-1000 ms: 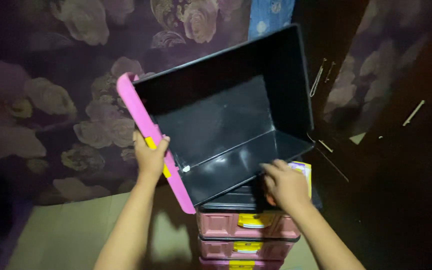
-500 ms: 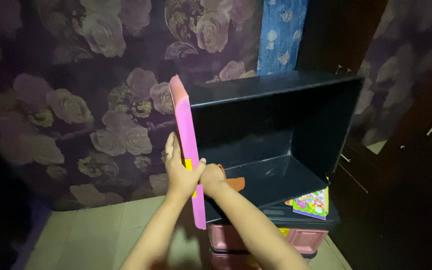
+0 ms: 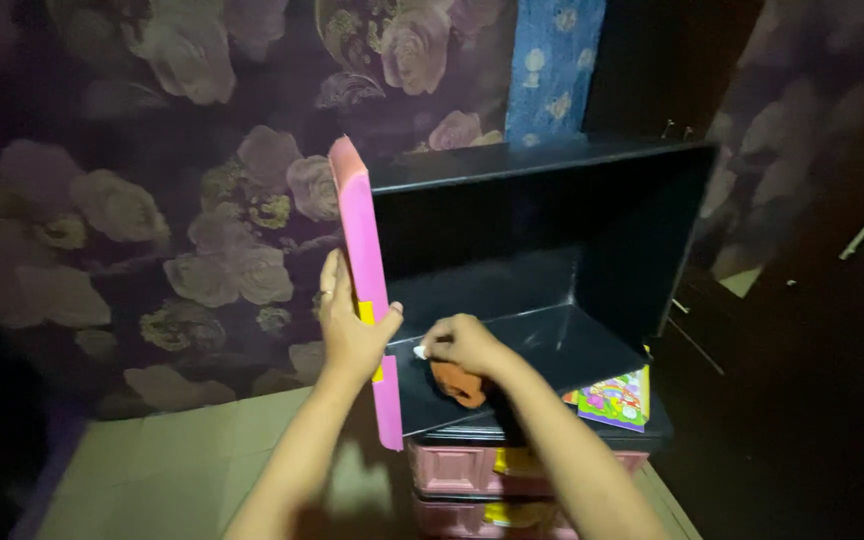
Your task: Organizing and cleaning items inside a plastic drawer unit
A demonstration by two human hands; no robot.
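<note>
There, the left hand (image 3: 349, 325) gripped the pink front panel (image 3: 364, 270) of a black drawer (image 3: 542, 240), its thumb hooked over the panel's inner edge and its fingers spread flat along the outer face, close by a yellow handle (image 3: 366, 313) that the hand mostly covered. The drawer was tipped on its side, its open cavity facing the camera and its lower wall resting on top of a pink drawer cabinet (image 3: 462, 470). The right hand (image 3: 462, 345) reached inside, fingers curled and pinched on an orange-brown cloth (image 3: 455, 381) pressed against that lower wall. Around the hand the cavity stood open, with clear room toward the back wall and the far right wall. A colourful booklet (image 3: 612, 398) lay on the cabinet top, half tucked beneath the drawer's right corner. Behind it all hung a flowered curtain (image 3: 172, 200) with a blue strip (image 3: 552, 60). The dark right side of the scene was hard to make out, and the cabinet's lower drawers were cut off by the frame's bottom edge.
</note>
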